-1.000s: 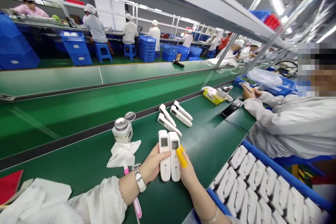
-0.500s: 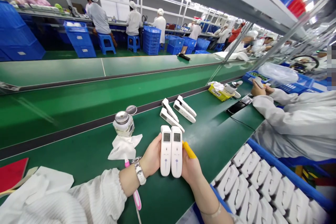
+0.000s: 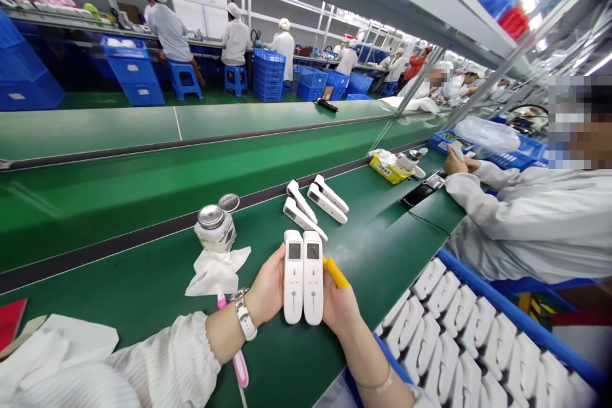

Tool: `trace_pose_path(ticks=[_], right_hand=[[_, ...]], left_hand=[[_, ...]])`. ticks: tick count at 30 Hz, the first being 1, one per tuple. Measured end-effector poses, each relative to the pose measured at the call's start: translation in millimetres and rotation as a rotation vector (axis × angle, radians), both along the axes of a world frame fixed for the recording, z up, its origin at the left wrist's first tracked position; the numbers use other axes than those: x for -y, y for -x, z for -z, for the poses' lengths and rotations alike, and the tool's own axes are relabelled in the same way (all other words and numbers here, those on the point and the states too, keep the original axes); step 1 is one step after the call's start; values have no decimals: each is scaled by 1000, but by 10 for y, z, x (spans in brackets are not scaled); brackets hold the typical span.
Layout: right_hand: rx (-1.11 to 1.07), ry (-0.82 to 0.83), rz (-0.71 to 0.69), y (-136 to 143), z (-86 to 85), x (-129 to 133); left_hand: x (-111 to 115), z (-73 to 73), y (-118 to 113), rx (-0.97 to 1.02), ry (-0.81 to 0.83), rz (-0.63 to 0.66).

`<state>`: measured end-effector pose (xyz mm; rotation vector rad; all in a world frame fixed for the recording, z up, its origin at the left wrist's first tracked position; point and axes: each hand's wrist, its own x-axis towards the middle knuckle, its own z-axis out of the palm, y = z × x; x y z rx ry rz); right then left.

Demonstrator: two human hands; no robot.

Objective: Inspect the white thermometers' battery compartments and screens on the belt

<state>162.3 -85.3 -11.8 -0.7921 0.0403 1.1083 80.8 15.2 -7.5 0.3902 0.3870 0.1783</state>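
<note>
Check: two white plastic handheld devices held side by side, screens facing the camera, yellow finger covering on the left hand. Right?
Wrong hand: the head view shows the yellow finger covering on the right hand. The rest stands.

I can tell from far off that this is a factory, because people (image 3: 236,38) in white caps and coats sit in a row on little blue stools (image 3: 236,71). I also see stacks of blue boxes (image 3: 268,76), long green tables (image 3: 95,131), and a big blue bin (image 3: 526,324) full of white gadgets (image 3: 442,293) that look alike.
</note>
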Motion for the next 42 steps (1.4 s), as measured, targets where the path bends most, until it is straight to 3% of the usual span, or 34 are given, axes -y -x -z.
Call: trace_pose_path(ticks=[9, 20, 34, 42], right_hand=[[120, -17, -59, -5, -7, -11], [32, -122, -111, -33, 34, 23], [141, -18, -94, -28, 43, 6], [150, -38, -90, -34, 55, 14]], left_hand=[[2, -35, -6, -53, 3, -34], [-20, -8, 7, -64, 22, -13], [-19, 8, 14, -23, 6, -15], [-21, -29, 1, -40, -13, -18]])
